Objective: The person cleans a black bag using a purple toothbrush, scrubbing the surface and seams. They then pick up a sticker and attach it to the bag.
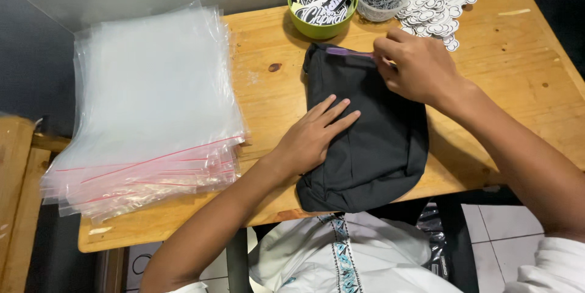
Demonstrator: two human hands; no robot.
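The folded black garment (365, 134) lies at the table's near edge. The left hand (314, 137) presses flat, fingers spread; keep it firm. At the far end, the right hand (414, 67) pinches the purple strip (348, 52); pull evenly.

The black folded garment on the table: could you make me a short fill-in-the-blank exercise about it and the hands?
1. The left hand lies flat on the ____ folded garment.
2. The right hand pinches a ____ strip at the garment's top edge.
3. The stack of clear bags lies on the ____ side of the wooden table.

Missing words: black; purple; left
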